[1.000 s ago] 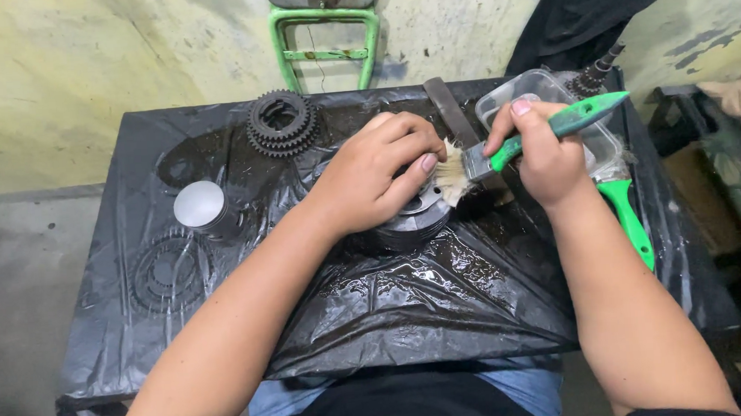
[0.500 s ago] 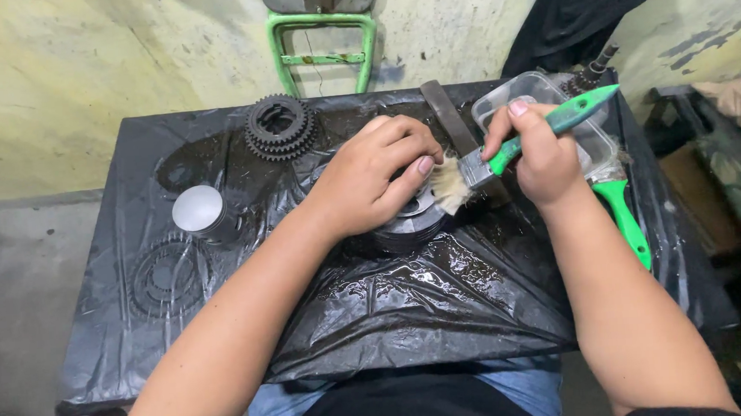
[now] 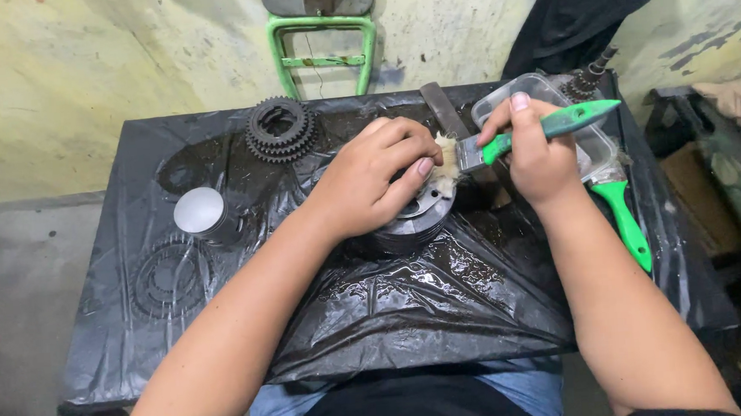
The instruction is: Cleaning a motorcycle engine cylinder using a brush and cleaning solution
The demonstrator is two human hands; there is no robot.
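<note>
Under the left hand [image 3: 369, 178] (cupped): round metal part [image 3: 418, 218].

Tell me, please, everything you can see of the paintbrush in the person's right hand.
The paintbrush has a green handle that looks plastic, a grey metal band and pale, splayed bristles. The right hand grips the handle, which slants up to the right. Its bristles press on the round dark metal part that the left hand steadies on the wet black plastic sheet.
</note>
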